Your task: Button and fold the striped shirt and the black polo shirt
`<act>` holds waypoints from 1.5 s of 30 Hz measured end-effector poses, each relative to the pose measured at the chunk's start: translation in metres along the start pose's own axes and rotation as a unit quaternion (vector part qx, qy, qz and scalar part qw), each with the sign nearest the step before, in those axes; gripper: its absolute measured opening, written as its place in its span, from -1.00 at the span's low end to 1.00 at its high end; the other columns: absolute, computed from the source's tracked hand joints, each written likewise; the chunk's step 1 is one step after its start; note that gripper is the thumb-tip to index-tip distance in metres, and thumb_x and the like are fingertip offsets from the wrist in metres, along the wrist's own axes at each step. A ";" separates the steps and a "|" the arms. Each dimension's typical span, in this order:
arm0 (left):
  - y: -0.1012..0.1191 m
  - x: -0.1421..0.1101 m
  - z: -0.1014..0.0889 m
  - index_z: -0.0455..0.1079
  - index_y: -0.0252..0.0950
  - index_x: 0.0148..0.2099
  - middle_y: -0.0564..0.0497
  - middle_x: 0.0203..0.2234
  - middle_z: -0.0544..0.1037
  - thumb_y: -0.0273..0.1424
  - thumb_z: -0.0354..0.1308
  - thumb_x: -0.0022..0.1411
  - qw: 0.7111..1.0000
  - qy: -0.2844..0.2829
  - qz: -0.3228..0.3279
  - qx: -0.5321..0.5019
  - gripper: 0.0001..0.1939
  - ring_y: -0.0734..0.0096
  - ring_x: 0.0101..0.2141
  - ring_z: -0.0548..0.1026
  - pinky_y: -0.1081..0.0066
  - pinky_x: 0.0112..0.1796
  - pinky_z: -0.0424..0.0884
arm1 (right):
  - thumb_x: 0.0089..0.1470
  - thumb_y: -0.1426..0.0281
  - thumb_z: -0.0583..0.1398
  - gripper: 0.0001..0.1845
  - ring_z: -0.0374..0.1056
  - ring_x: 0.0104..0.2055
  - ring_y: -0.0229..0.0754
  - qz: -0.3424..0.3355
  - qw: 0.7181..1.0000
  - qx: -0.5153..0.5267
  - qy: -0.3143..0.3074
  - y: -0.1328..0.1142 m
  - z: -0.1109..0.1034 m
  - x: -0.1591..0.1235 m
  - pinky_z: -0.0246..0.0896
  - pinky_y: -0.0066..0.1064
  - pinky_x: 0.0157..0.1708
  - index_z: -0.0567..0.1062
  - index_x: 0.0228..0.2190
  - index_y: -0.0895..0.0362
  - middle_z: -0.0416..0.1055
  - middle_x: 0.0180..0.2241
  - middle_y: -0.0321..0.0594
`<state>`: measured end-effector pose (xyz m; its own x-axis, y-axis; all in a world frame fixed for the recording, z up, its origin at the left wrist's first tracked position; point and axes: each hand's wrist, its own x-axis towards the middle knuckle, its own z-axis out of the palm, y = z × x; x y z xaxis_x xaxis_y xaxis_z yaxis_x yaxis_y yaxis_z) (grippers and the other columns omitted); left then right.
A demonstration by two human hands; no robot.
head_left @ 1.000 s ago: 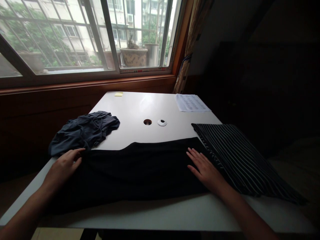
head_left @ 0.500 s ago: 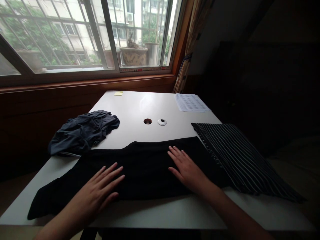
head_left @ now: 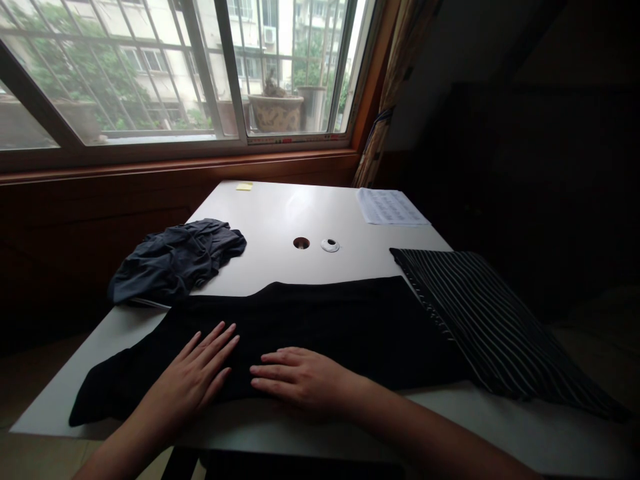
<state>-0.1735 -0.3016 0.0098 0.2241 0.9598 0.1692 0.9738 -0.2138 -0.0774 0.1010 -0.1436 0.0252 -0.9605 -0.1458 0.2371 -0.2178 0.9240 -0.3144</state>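
A black garment (head_left: 340,320) lies spread lengthwise across the near part of the white table (head_left: 265,253); its exact kind I cannot tell. On its left half rests my left hand (head_left: 200,370), palm down with the fingers stretched out. Close by, near the garment's front edge at the middle, my right hand (head_left: 305,380) lies with its fingers extended to the left. Neither hand grips anything. At the garment's right end, a black-and-white striped cloth (head_left: 480,307) lies flat and reaches the table's right edge.
A crumpled dark grey garment (head_left: 180,257) sits at the left edge. Farther back are a round hole (head_left: 301,243), a white ring-shaped cover (head_left: 330,246), printed papers (head_left: 393,207) and a yellow sticky note (head_left: 245,187). Behind the table are a window (head_left: 165,73) and a curtain (head_left: 380,133).
My right hand has moved left and nearer to me, from the garment's right half to its middle. My left hand stays on the cloth. The view has shifted slightly.
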 end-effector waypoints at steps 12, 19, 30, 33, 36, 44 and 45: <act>0.005 0.003 0.001 -0.19 -0.13 0.50 -0.01 0.41 0.08 -0.15 -0.07 0.47 0.999 -0.002 0.006 0.038 -0.32 0.13 0.36 0.11 0.11 0.29 0.07 | 0.41 0.25 0.01 -0.51 0.01 0.39 -0.07 -0.015 1.000 -0.023 -0.012 -0.001 -0.001 0.007 0.00 -0.09 0.30 0.22 0.31 -0.07 0.18 0.35 -0.25; 0.006 0.004 0.002 -0.21 -0.10 0.50 0.00 0.41 0.08 -0.09 -0.08 0.46 0.999 -0.010 0.006 0.035 -0.31 0.13 0.37 0.10 0.12 0.30 0.03 | 0.38 0.21 0.05 -0.51 -0.05 0.41 -0.08 -0.005 1.000 -0.013 -0.022 -0.001 0.002 0.004 -0.09 -0.09 0.33 0.26 0.29 -0.13 0.13 0.37 -0.29; -0.006 -0.002 -0.002 -0.21 -0.07 0.49 0.01 0.42 0.02 0.00 -0.04 0.43 0.999 -0.052 0.011 -0.011 -0.25 0.08 0.38 0.05 0.10 0.28 0.09 | 0.37 0.13 0.05 -0.51 -0.12 0.44 -0.11 -0.004 0.999 0.002 -0.034 -0.001 -0.003 -0.001 -0.20 -0.05 0.38 0.30 0.26 -0.11 0.09 0.38 -0.28; -0.017 -0.007 -0.004 -0.21 -0.04 0.49 0.01 0.42 0.02 0.02 -0.02 0.40 0.998 -0.061 0.007 -0.027 -0.24 0.05 0.37 0.07 0.07 0.28 0.10 | 0.37 0.14 0.05 -0.51 -0.14 0.45 -0.12 -0.003 0.999 0.007 -0.035 -0.001 -0.006 -0.002 -0.24 -0.03 0.40 0.31 0.26 -0.10 0.09 0.38 -0.28; -0.028 -0.012 -0.004 -0.20 -0.02 0.49 0.01 0.42 0.01 0.03 0.01 0.38 0.998 -0.059 -0.009 -0.019 -0.22 0.02 0.36 0.09 0.03 0.29 0.07 | 0.37 0.13 0.04 -0.51 -0.16 0.45 -0.12 -0.003 0.999 0.013 -0.037 -0.001 -0.006 -0.003 -0.25 -0.03 0.40 0.31 0.26 -0.10 0.09 0.38 -0.28; -0.049 -0.014 0.003 -0.28 -0.03 0.50 0.00 0.43 -0.02 0.07 0.01 0.36 0.996 -0.075 -0.040 -0.001 -0.16 -0.01 0.38 0.05 -0.04 0.30 0.02 | 0.39 0.11 0.01 -0.49 -0.24 0.47 -0.10 -0.001 0.998 0.033 -0.045 -0.002 -0.008 -0.003 -0.36 0.03 0.41 0.27 0.29 -0.09 0.02 0.40 -0.29; -0.050 -0.014 0.004 -0.28 -0.03 0.49 0.00 0.43 -0.02 0.08 0.01 0.36 0.996 -0.079 -0.040 -0.002 -0.16 -0.02 0.38 0.04 -0.04 0.29 0.02 | 0.39 0.11 0.01 -0.48 -0.24 0.47 -0.11 0.000 0.998 0.037 -0.047 -0.003 -0.009 -0.004 -0.37 0.03 0.41 0.26 0.29 -0.09 0.01 0.40 -0.29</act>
<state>-0.2258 -0.3032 0.0078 0.1366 0.9904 0.0188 0.9886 -0.1351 -0.0660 0.1065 -0.1424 0.0333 -0.9718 -0.1812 0.1511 -0.2264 0.8961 -0.3817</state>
